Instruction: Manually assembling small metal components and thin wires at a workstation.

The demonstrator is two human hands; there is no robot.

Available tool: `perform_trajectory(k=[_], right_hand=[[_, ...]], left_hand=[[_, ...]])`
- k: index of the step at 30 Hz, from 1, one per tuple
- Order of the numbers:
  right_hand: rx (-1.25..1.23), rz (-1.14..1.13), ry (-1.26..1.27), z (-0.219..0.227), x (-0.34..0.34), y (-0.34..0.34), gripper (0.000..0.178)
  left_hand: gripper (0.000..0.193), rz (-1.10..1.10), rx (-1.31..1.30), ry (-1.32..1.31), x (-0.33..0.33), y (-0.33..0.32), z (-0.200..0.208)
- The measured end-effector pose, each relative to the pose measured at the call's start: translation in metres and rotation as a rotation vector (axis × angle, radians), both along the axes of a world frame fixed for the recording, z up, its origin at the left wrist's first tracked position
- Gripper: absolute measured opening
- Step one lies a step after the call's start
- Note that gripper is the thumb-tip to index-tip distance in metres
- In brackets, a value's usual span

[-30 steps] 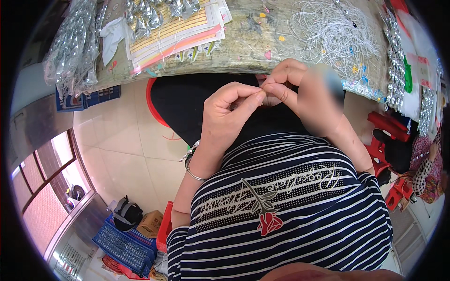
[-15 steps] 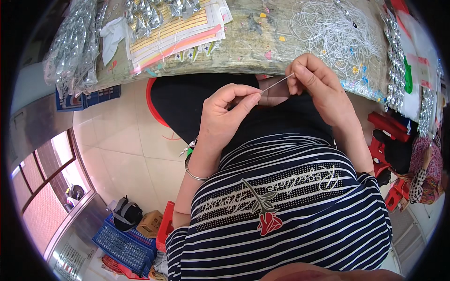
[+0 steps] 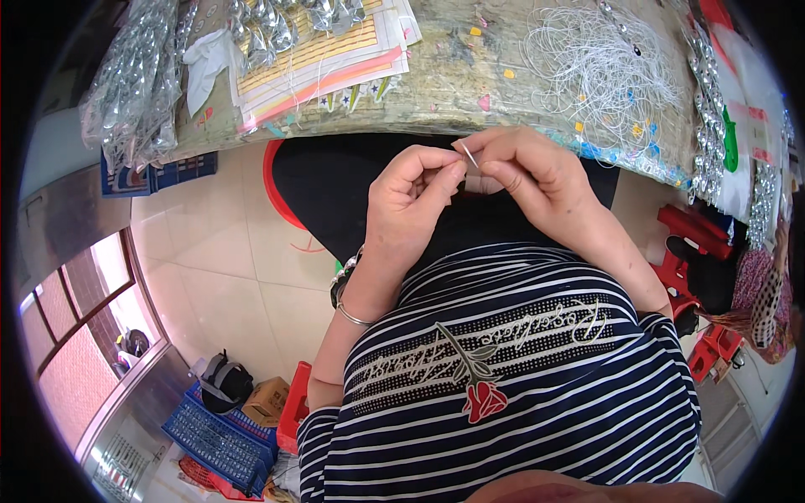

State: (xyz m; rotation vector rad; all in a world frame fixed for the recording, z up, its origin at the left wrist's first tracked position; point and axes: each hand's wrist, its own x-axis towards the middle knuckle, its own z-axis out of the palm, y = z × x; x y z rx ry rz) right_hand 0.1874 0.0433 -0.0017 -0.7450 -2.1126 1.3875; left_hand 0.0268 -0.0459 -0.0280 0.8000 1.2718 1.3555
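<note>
Just beyond my lap, in front of the table edge, my two hands work close together. A thin white string (image 3: 470, 155) shows as a short, slanting length at the fingertips. My left hand (image 3: 407, 197) pinches at its near side with thumb and forefinger, the other fingers curled in. My right hand (image 3: 541, 176) reaches in from the right and grips the string between thumb and forefinger. Most of the string is hidden by the fingers. On the table to the right lies a loose tangle of white string (image 3: 599, 71).
Shiny silver strips (image 3: 138, 84) hang over the table's left end, beside printed sheets (image 3: 323, 75). More silver strands (image 3: 707, 126) and a green tool (image 3: 729, 138) are at the right. A blue crate (image 3: 214, 440) and a cardboard box (image 3: 268, 401) stand on the floor.
My right hand has moved left and slightly nearer, up against my left hand. The string, stretched taut between the hands before, now shows only as a short length.
</note>
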Motion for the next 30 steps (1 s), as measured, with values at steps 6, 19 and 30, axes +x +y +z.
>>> perform_trajectory(k=[6, 19, 30], right_hand=[[0.424, 0.072, -0.052, -0.002, -0.003, 0.001, 0.019], [0.531, 0.046, -0.059, -0.002, -0.008, -0.002, 0.021], [0.116, -0.011, -0.018, -0.013, -0.006, 0.007, 0.003]], left_hand=[[0.01, 0.012, -0.008, -0.042, 0.0, 0.0, 0.001], [0.011, 0.021, -0.09, -0.129, -0.003, 0.001, 0.0], [0.008, -0.019, 0.002, -0.002, -0.001, 0.001, 0.003]])
